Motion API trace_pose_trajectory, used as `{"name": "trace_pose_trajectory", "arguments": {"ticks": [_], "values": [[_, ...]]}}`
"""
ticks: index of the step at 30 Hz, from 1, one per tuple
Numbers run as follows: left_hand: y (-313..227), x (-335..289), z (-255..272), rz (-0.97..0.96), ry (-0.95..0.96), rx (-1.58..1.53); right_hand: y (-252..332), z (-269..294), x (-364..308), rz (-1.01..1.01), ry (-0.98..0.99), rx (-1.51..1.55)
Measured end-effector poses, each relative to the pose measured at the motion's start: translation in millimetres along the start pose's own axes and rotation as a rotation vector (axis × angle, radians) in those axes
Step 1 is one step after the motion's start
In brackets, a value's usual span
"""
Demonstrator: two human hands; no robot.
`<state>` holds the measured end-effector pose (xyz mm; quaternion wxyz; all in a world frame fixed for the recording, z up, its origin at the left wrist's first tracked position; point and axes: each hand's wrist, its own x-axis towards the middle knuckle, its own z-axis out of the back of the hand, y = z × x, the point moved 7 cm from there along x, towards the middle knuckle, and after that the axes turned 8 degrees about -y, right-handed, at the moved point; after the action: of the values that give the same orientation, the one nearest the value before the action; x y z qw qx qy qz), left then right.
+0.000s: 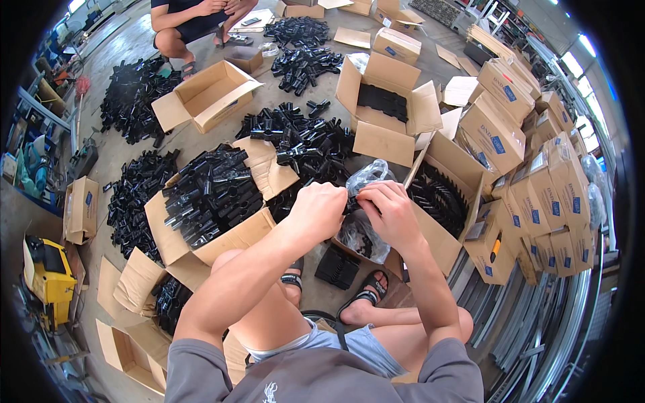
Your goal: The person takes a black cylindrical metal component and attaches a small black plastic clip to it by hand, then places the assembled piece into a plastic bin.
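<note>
My left hand and my right hand meet in front of me, both with fingers closed. Between their fingertips is a small black part, mostly covered by the fingers, so its exact kind cannot be made out. Just behind and below the hands, a clear plastic bag with dark pieces in it bulges from a box. To the left, a cardboard box is heaped with glossy black tube-shaped fittings. Right of my hands, an open carton holds rows of black parts.
Piles of black fittings cover the floor ahead. An open carton holds flat black pieces. Stacked cartons, with an orange-handled knife on one, and metal profiles line the right. Another person squats at the far left.
</note>
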<state>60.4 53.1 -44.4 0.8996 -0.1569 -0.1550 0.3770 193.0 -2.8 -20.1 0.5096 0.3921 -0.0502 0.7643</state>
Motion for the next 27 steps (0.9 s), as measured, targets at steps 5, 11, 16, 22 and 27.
{"name": "trace_pose_trajectory", "arguments": {"ticks": [5, 11, 16, 22, 27], "values": [[0.9, 0.1, -6.9, -0.013, 0.093, 0.008, -1.0, -0.4, -0.6, -0.015, 0.053, -0.048], [-3.4, 2.2, 15.7, 0.047, -0.026, -0.200, -69.1, -1.3, -32.6, -0.732, -0.264, 0.436], [-10.9, 3.3, 34.1, 0.162, 0.044, -0.421, -72.1, -29.5, -54.0, -1.040, -0.226, 1.300], [-6.0, 3.5, 27.2, 0.179, -0.011, -0.693, -62.0, -25.2, -48.8, -0.975, -0.390, 1.349], [-3.8, 2.7, 22.7, 0.149, -0.016, -0.776, -58.4, -20.4, -48.2, -0.962, -0.421, 1.327]]}}
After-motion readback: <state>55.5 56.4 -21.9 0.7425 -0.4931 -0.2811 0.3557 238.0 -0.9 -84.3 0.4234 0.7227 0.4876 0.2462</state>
